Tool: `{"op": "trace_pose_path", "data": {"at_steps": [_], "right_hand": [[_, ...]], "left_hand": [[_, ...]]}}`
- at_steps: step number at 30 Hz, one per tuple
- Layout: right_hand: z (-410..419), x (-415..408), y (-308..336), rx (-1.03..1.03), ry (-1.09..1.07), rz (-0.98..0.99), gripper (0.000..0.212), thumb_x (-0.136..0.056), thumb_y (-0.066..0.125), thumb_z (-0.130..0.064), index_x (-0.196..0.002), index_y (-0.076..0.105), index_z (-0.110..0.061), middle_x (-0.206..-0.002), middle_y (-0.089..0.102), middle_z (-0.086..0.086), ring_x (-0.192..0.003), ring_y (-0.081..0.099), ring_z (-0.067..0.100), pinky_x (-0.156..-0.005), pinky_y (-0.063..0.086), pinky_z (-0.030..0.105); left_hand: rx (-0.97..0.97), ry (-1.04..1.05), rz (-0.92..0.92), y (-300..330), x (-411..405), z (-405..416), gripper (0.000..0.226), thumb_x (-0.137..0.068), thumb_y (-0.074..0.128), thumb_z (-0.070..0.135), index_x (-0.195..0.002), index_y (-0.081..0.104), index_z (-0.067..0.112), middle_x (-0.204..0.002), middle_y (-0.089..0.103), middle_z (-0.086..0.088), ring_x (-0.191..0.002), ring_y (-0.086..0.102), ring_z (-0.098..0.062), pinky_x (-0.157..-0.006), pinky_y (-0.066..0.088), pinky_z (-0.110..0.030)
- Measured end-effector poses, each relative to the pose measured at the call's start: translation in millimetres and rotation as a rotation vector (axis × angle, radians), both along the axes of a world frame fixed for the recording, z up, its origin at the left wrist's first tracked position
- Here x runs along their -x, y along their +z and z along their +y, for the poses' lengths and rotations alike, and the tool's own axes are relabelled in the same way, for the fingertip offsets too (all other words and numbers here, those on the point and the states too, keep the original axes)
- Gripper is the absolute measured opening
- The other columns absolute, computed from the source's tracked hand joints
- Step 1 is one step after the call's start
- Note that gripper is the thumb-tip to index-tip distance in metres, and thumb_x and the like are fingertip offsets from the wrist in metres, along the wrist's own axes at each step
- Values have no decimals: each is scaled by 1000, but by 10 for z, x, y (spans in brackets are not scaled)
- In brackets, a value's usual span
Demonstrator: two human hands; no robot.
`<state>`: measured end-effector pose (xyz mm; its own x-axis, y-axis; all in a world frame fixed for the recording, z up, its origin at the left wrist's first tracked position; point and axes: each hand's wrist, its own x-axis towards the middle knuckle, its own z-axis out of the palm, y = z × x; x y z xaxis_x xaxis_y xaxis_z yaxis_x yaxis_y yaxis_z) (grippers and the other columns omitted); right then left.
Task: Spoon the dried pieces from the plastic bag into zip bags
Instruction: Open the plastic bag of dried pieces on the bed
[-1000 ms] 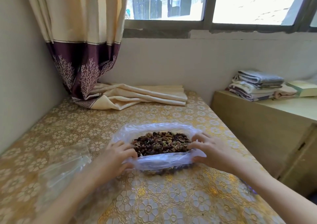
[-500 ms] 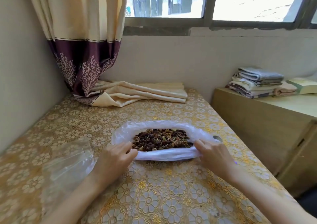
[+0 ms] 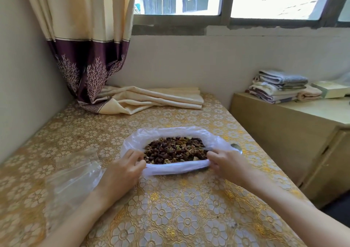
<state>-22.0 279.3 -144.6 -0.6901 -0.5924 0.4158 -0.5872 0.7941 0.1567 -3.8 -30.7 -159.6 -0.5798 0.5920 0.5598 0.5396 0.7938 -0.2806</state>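
Note:
A thin white plastic bag lies open on the table, its rim rolled down around a heap of brown and yellowish dried pieces. My left hand pinches the near rim at its left end. My right hand pinches the same rim at its right end. Clear zip bags lie flat to the left of my left forearm. A metal spoon shows only its bowl, just behind my right hand at the bag's right side.
The table carries a gold floral cloth. A folded curtain end rests at the back. A wall runs along the left. To the right stands a wooden cabinet with stacked towels.
Both hands have rolled the bag's near rim down and outward, so the bag sits lower and wider. The spoon's bowl has come into view behind my right hand.

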Motion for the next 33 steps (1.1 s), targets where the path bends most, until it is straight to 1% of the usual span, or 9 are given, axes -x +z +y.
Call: {"op": "trace_pose_path", "data": {"at_steps": [2, 5, 8, 14, 19, 25, 28, 30, 33], "right_hand": [[-35, -41, -23, 5, -17, 58, 34, -46, 82, 8, -54, 53, -10, -51, 51, 1, -35, 39, 14, -29, 30, 20], [-8, -7, -150, -20, -175, -136, 13, -78, 61, -6, -76, 50, -13, -76, 56, 0, -57, 51, 15, -46, 46, 28], [51, 28, -133, 69, -249, -401, 11, -86, 45, -22, -77, 43, -15, -74, 47, -4, -60, 41, 10, -49, 31, 22], [-122, 229, 129, 633, -196, -289, 9, -91, 56, -10, -96, 63, -7, -78, 65, 4, -60, 58, 12, -58, 49, 24], [-342, 583, 11, 689, -301, -364, 35, -93, 48, -5, -127, 53, -7, -125, 52, 12, -108, 53, 25, -94, 34, 26], [-242, 888, -88, 530, -427, -480, 33, -92, 55, -15, -122, 60, -4, -127, 58, 14, -122, 48, 25, -102, 31, 30], [-235, 992, -68, 547, -439, -488, 21, -90, 58, -15, -89, 72, 0, -87, 70, 14, -79, 62, 18, -75, 47, 30], [-216, 1029, -48, 641, -465, -522, 24, -90, 56, -16, -75, 70, -2, -68, 62, 7, -56, 50, 11, -54, 36, 24], [-184, 1065, -63, 865, -441, -618, 31, -91, 54, -20, -67, 62, -1, -59, 53, 3, -51, 47, 9, -53, 30, 26]], "left_hand": [[3, 1, -58, -7, -16, -33, 22, -79, 42, 13, -61, 54, 10, -80, 60, -4, -67, 57, -16, -33, 43, -21], [-72, 15, -282, -45, -48, -141, 23, -83, 52, 33, -65, 50, 19, -88, 55, 6, -70, 55, -7, -45, 44, -13], [-378, 117, -505, -45, -41, -159, 27, -86, 46, 49, -76, 52, 24, -90, 50, 16, -69, 54, 3, -59, 52, -18], [-576, 282, -201, 122, 264, 263, 24, -90, 53, 14, -114, 55, 13, -109, 55, -1, -101, 52, -16, -89, 44, -29], [-480, 435, -422, 4, 627, 469, 53, -90, 46, 7, -136, 37, 32, -141, 37, 8, -133, 26, -14, -108, 20, -43], [-630, 441, -670, -64, 960, 229, 28, -93, 49, 16, -119, 55, 24, -119, 60, 3, -106, 58, -16, -93, 47, -38], [-829, 416, -758, -7, 1059, 192, 13, -92, 52, 19, -88, 63, 14, -85, 66, -6, -69, 61, -17, -66, 53, -30], [-1098, 365, -914, 32, 1110, 181, 20, -91, 53, 18, -75, 60, 9, -86, 65, -12, -64, 57, -18, -58, 49, -25], [-1232, 313, -1070, 69, 1174, 157, 26, -90, 55, 22, -75, 59, 1, -96, 63, -6, -71, 59, -14, -54, 47, -18]]}}
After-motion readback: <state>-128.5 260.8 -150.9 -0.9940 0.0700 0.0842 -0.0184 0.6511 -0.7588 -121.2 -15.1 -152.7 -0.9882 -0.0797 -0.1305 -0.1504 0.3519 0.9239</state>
